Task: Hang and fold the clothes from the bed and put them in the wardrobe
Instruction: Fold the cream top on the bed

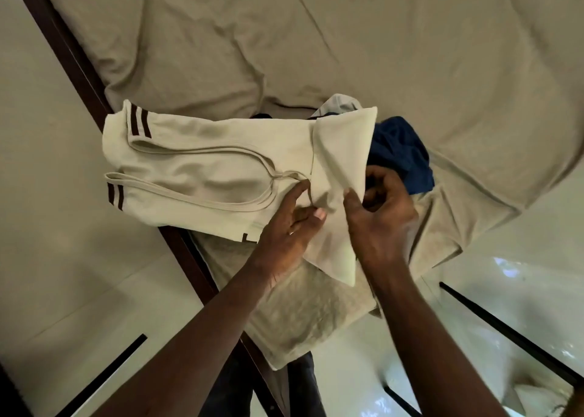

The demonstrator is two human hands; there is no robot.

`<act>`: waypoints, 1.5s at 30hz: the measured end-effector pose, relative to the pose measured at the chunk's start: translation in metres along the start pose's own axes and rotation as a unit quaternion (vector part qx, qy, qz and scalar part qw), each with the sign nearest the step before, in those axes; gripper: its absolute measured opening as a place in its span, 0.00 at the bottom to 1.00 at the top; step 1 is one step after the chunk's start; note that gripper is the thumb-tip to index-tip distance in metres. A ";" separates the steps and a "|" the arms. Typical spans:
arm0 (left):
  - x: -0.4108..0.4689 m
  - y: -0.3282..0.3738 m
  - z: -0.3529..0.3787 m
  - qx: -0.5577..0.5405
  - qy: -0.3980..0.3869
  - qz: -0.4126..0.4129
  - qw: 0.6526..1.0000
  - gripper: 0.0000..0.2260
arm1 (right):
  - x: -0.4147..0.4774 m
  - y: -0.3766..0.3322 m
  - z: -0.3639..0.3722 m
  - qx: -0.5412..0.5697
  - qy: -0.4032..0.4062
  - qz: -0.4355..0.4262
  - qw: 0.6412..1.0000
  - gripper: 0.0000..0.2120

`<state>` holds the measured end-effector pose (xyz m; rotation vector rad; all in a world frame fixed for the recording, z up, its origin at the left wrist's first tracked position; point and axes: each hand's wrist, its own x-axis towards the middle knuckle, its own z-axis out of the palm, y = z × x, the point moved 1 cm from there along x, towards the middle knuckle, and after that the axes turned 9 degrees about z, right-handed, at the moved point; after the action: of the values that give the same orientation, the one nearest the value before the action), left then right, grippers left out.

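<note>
A cream shirt [202, 164] with brown sleeve stripes lies partly folded at the near corner of the bed [347, 37]. Its right part is folded up into a flap. My left hand [290, 227] rests on the shirt by the neckline, fingers mostly straight. My right hand [379, 214] pinches the flap's edge between thumb and curled fingers. A dark blue garment [401, 151] lies bunched behind the flap, and a pale grey one [338, 104] peeks out above it.
The bed's beige sheet [316, 315] hangs over the corner toward me. A dark wooden bed frame [72, 59] runs diagonally along the left. Glossy pale floor tiles [63, 258] with dark strips lie left and right below.
</note>
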<state>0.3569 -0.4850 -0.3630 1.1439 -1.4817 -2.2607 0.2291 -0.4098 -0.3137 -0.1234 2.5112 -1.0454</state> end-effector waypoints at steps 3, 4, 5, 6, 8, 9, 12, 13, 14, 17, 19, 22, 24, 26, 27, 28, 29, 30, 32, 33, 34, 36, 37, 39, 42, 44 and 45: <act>-0.003 0.011 -0.003 -0.063 -0.027 -0.016 0.997 0.23 | -0.018 -0.013 0.014 0.051 -0.029 0.033 0.998 0.14; -0.003 0.015 -0.005 -0.067 -0.028 -0.018 0.997 0.21 | -0.023 -0.017 0.019 0.069 -0.040 0.037 0.996 0.15; -0.001 0.020 -0.009 -0.071 -0.018 -0.017 0.997 0.20 | -0.029 -0.022 0.025 0.080 -0.049 0.034 0.995 0.16; 0.002 0.024 -0.013 -0.082 0.000 -0.018 0.996 0.21 | -0.034 -0.028 0.032 0.086 -0.057 0.031 0.994 0.16; 0.009 0.031 -0.027 -0.145 0.031 -0.032 0.988 0.26 | -0.046 -0.040 0.048 0.094 -0.082 0.022 0.992 0.16; 0.012 0.036 -0.035 -0.194 0.048 -0.040 0.979 0.28 | -0.051 -0.045 0.056 0.099 -0.103 0.016 0.990 0.16; 0.023 0.048 -0.063 -0.234 0.083 -0.044 0.968 0.26 | -0.063 -0.056 0.081 0.118 -0.205 0.013 0.972 0.14; 0.028 0.051 -0.070 -0.220 0.085 -0.047 0.971 0.24 | -0.064 -0.056 0.086 0.112 -0.216 0.008 0.970 0.13; 0.033 0.052 -0.077 -0.211 0.079 -0.049 0.973 0.24 | -0.063 -0.054 0.089 0.099 -0.199 -0.002 0.975 0.11; 0.052 0.053 -0.094 -0.123 0.092 -0.049 0.987 0.25 | -0.046 -0.039 0.091 0.027 -0.063 -0.013 0.998 0.13; 0.063 0.050 -0.103 -0.058 0.143 -0.052 0.987 0.20 | -0.030 -0.028 0.087 -0.009 -0.034 0.041 0.999 0.18; 0.081 0.052 -0.111 -0.047 0.151 -0.029 0.987 0.12 | -0.011 -0.012 0.086 -0.025 -0.082 0.120 0.989 0.28; 0.093 0.056 -0.113 -0.049 0.123 -0.017 0.991 0.13 | -0.007 -0.007 0.087 -0.021 -0.106 0.129 0.986 0.32; 0.106 0.057 -0.114 -0.051 0.098 -0.007 0.994 0.14 | -0.003 -0.006 0.088 -0.002 -0.123 0.152 0.981 0.32; 0.112 0.055 -0.113 -0.012 0.102 0.000 0.995 0.14 | -0.001 -0.006 0.088 0.006 -0.131 0.163 0.978 0.30; 0.118 0.052 -0.113 0.070 0.116 0.003 0.991 0.14 | 0.001 -0.006 0.088 0.010 -0.135 0.168 0.977 0.27; 0.122 0.047 -0.113 0.186 0.139 0.007 0.973 0.15 | 0.002 -0.006 0.090 0.007 -0.130 0.165 0.978 0.24; 0.122 0.043 -0.112 0.307 0.170 0.019 0.936 0.20 | 0.002 -0.007 0.092 0.001 -0.120 0.158 0.980 0.21; 0.110 0.040 -0.113 0.440 0.227 0.077 0.865 0.25 | 0.000 -0.011 0.098 -0.009 -0.108 0.152 0.982 0.17; 0.102 0.042 -0.113 0.444 0.242 0.112 0.856 0.23 | -0.003 -0.014 0.101 -0.013 -0.109 0.150 0.983 0.17; 0.092 0.045 -0.113 0.431 0.239 0.136 0.860 0.18 | -0.005 -0.018 0.103 -0.017 -0.111 0.145 0.983 0.19; 0.075 0.047 -0.112 0.387 0.182 0.112 0.897 0.11 | -0.008 -0.025 0.107 -0.020 -0.127 0.143 0.981 0.23; 0.066 0.046 -0.112 0.346 0.138 0.071 0.925 0.11 | -0.009 -0.030 0.110 -0.017 -0.134 0.142 0.981 0.24; 0.048 0.045 -0.111 0.205 0.070 -0.007 0.976 0.15 | -0.017 -0.043 0.115 -0.013 -0.136 0.118 0.984 0.21; 0.037 0.060 -0.124 0.020 0.074 -0.049 0.996 0.20 | -0.039 -0.071 0.130 0.018 -0.153 0.047 0.987 0.23; 0.036 0.075 -0.140 -0.043 0.084 -0.054 0.994 0.18 | -0.055 -0.087 0.147 0.049 -0.217 0.020 0.975 0.26; 0.037 0.082 -0.152 -0.053 0.094 -0.052 0.993 0.16 | -0.063 -0.095 0.159 0.063 -0.259 0.017 0.964 0.26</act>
<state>0.4188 -0.6486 -0.3406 1.3857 -1.2428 -2.1973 0.3438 -0.5672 -0.3264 -0.2772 1.9671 -1.0010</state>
